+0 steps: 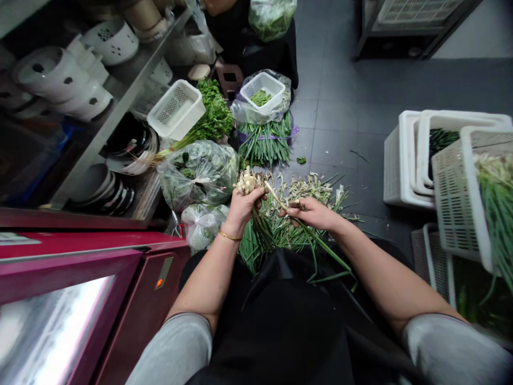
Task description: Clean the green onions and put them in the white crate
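Observation:
A bunch of spring onions (247,183) is gripped in my left hand (242,207), white root ends pointing up and away, green tops hanging below. My right hand (310,213) is closed around a single spring onion (325,247). Its pale end reaches up toward the left hand, and its leaves trail down over the black apron (304,321). Under and beyond both hands, trimmings (316,193) of dry skins and leaves lie heaped on the floor.
Beyond lie bundled greens (266,140), with a small white basket (263,90) above. At left are bagged vegetables (200,174), a white basket (176,109), a shelf of dishes and a red cabinet (160,305). White crates (452,182) hold more greens at right.

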A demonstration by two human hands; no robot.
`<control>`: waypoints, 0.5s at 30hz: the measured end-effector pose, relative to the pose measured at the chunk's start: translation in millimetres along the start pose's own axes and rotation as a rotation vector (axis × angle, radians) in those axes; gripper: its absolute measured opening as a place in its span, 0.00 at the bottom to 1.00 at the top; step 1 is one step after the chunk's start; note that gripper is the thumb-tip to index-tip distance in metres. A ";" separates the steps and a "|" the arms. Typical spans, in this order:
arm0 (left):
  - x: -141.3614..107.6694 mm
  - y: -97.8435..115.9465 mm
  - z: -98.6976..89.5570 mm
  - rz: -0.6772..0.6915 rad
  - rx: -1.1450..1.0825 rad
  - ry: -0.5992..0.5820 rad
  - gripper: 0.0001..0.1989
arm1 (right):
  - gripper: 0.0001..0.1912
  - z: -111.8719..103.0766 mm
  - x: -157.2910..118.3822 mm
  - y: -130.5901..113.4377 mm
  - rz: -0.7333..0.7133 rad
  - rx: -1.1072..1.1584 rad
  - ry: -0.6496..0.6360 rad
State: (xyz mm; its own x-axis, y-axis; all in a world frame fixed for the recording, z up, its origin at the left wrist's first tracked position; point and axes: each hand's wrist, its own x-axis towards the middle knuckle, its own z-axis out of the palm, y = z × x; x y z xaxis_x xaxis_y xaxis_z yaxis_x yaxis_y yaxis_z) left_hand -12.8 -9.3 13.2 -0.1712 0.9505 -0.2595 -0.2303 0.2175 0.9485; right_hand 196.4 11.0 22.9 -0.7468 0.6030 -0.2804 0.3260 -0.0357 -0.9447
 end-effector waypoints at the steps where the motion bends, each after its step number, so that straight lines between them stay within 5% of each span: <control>1: -0.3 -0.4 0.1 0.004 0.004 -0.005 0.16 | 0.23 0.7 0.4 -0.2 0.002 -0.024 0.010; 8: -2.4 -2.0 -1.1 0.104 0.133 -0.057 0.16 | 0.13 6.9 0.7 -10.6 -0.016 -0.406 0.051; 15: -1.8 -1.6 -8.0 0.091 0.120 -0.114 0.17 | 0.21 -1.8 -3.8 -5.8 0.004 -0.216 -0.045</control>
State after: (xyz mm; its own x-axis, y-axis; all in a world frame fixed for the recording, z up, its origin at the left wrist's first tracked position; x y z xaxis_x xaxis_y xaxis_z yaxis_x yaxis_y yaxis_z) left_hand -19.7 -13.1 10.7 -0.0752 0.9850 -0.1554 -0.1015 0.1475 0.9838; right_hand 198.5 10.3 29.8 -0.7688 0.5667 -0.2963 0.4423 0.1367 -0.8864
